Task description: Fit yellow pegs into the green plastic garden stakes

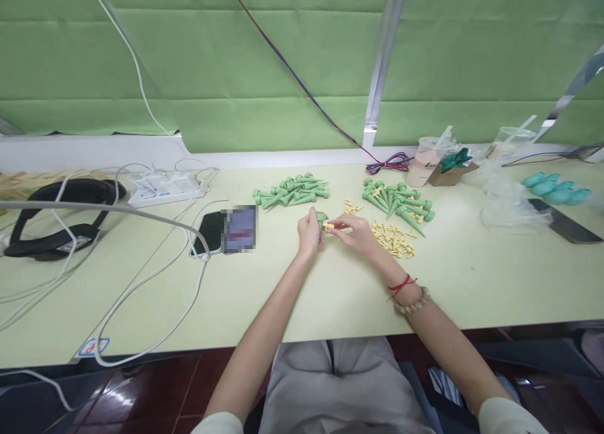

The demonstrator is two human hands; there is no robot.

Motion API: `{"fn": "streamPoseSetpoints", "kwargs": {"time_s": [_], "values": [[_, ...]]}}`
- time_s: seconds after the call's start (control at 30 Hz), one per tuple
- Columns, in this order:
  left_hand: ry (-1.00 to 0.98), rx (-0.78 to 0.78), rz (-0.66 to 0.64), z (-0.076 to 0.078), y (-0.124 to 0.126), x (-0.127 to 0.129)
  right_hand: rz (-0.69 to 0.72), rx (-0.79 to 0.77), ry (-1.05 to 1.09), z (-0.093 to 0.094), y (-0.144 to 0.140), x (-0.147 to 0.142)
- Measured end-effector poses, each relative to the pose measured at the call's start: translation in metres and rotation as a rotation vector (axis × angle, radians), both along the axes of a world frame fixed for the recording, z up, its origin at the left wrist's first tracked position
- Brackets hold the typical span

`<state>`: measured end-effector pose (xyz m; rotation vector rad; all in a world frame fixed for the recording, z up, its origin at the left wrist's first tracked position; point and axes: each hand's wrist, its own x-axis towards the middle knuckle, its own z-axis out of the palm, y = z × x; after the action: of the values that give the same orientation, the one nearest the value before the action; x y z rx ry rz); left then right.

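Above the middle of the table my left hand [309,234] is closed around a green plastic plant-watering spike [321,219], most of it hidden by the fingers. My right hand [355,231] pinches a small yellow plastic valve [329,226] against the spike's side; how far it sits in the spike I cannot tell. Beyond my left hand lies a heap of green spikes [297,198]. A second heap of green spikes [409,217], some showing yellow parts, lies beyond my right hand. Loose yellow valves [392,242] are scattered beside my right wrist.
To the left are a phone [208,234], a black headset strap [44,253], a power strip [165,189] and trailing white cables [136,282]. At the right stand plastic cups [419,163] and a small brown box [450,175], near turquoise bulbs [557,189] and a dark phone [569,223].
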<state>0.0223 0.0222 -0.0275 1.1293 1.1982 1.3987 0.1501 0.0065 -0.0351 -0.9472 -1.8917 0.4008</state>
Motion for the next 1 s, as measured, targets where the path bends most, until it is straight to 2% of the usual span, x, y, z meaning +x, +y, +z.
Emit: {"fn": "streamPoseSetpoints", "kwargs": {"time_s": [0.2,0.33,0.5,0.7,0.77,0.9,1.0], "values": [[0.048,0.089,0.052,0.002,-0.004,-0.001,-0.083,0.047,-0.122,0.001,-0.006,-0.003],[0.066,0.131,0.053,0.006,-0.006,-0.003,-0.048,-0.032,-0.121,0.002,-0.010,-0.007],[0.042,0.071,0.014,0.007,-0.003,-0.003,-0.016,-0.090,-0.117,0.007,-0.009,-0.006],[0.019,0.035,0.004,0.007,-0.001,-0.004,-0.037,0.016,-0.255,0.011,-0.010,-0.001],[0.022,0.058,0.007,0.007,-0.003,-0.004,-0.006,-0.023,-0.193,0.011,-0.012,-0.003],[0.012,0.108,0.036,0.009,-0.006,-0.003,0.091,-0.260,0.108,0.009,-0.014,-0.012],[-0.005,0.117,0.055,0.010,-0.006,-0.003,0.145,-0.350,0.164,0.007,-0.014,-0.020]]}}
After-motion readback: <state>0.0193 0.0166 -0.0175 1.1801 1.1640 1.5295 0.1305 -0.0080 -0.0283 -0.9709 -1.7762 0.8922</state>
